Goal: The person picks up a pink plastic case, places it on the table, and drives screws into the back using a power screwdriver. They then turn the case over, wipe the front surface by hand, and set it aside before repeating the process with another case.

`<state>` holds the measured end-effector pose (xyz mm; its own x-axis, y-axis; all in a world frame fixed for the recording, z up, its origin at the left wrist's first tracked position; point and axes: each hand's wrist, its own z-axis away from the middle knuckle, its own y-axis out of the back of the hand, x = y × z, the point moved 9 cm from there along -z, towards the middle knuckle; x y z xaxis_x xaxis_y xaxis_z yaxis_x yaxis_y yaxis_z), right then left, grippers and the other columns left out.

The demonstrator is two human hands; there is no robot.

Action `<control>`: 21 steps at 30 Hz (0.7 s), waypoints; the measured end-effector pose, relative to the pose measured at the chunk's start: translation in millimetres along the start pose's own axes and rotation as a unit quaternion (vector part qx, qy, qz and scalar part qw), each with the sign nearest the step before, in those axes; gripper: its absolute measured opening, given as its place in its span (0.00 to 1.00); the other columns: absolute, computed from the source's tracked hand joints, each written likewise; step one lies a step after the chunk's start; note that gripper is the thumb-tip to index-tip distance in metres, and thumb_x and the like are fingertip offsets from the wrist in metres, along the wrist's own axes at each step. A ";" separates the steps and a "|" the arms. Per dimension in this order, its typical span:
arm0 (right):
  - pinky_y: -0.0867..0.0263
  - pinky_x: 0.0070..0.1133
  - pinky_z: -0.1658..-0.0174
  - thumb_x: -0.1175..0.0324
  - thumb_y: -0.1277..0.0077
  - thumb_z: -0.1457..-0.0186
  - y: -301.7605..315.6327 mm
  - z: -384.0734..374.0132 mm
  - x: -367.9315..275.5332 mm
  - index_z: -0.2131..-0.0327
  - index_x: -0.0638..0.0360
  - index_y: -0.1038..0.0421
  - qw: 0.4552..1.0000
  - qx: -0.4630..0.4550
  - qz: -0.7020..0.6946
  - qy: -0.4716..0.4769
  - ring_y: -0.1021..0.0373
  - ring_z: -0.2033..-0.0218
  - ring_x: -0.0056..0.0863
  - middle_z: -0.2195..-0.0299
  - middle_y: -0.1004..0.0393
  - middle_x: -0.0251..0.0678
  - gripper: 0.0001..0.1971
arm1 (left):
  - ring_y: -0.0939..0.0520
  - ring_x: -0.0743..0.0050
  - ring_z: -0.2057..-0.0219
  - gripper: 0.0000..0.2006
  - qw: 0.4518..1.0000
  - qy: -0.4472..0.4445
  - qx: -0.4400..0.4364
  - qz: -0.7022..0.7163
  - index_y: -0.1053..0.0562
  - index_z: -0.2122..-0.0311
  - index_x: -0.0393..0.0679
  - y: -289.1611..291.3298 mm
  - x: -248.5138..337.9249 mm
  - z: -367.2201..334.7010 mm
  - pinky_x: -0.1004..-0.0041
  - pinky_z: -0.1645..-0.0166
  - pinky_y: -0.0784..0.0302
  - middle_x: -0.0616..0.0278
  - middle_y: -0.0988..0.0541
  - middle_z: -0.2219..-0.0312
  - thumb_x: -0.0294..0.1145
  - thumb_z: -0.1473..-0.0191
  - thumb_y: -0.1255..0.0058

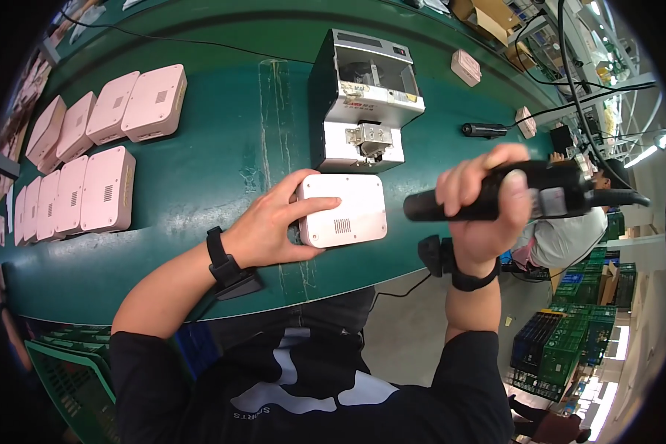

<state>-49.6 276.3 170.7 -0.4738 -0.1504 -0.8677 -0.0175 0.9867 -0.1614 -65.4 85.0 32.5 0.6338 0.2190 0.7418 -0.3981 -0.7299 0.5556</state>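
My left hand (pixel 270 226) grips the left end of a pale pink plastic box-shaped device (pixel 359 211), its index finger lying across the top. The device rests flat on the green table; a slotted vent and small corner holes or screws show on its upper face. In my right hand (pixel 488 196) is a black corded electric screwdriver (pixel 557 181), raised to the right of the device and held roughly level, its narrow end toward the device and apart from it. Just beyond the device stands a grey and black screw feeder (pixel 374 107) with a clear window.
Two rows of similar pink devices (pixel 107 189) stand at the left of the green table (pixel 207 192). Another black cylindrical tool (pixel 485 130) lies at right, near small pink parts (pixel 465 67). Cables hang at upper right. A person (pixel 570 233) sits beyond; green crates (pixel 570 333) are stacked at right.
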 end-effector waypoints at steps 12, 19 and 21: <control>0.40 0.26 0.76 0.55 0.61 0.37 -11.3 -45.1 22.1 0.63 0.56 0.37 1.000 0.017 0.008 -0.015 0.41 0.86 0.24 0.82 0.37 0.31 0.14 | 0.25 0.48 0.50 0.34 1.000 -0.010 0.001 0.000 0.27 0.47 0.55 1.4 1.0 0.8 0.62 0.48 0.23 0.50 0.35 0.46 0.31 0.66 0.33; 0.37 0.25 0.75 0.55 0.48 0.43 -33.6 18.4 -10.5 0.60 0.57 0.43 0.996 -0.048 -0.066 -0.040 0.38 0.83 0.24 0.81 0.35 0.34 0.19 | 0.25 0.48 0.50 0.33 1.000 -0.013 0.012 0.008 0.27 0.48 0.55 0.1 -2.4 1.2 0.62 0.48 0.23 0.50 0.34 0.47 0.31 0.66 0.32; 0.37 0.25 0.75 0.53 0.50 0.43 -34.4 23.3 -6.0 0.61 0.56 0.43 0.997 -0.043 -0.044 -0.040 0.38 0.84 0.24 0.81 0.35 0.33 0.19 | 0.25 0.48 0.50 0.33 1.000 -0.015 0.024 0.002 0.26 0.48 0.55 1.6 -2.7 1.1 0.62 0.48 0.23 0.50 0.34 0.47 0.31 0.67 0.32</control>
<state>-25.7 241.8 170.5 -0.3959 -0.2369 -0.8872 -0.1333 0.9707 -0.1997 -67.0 82.5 30.9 0.6523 0.1959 0.7322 -0.3700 -0.7609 0.5331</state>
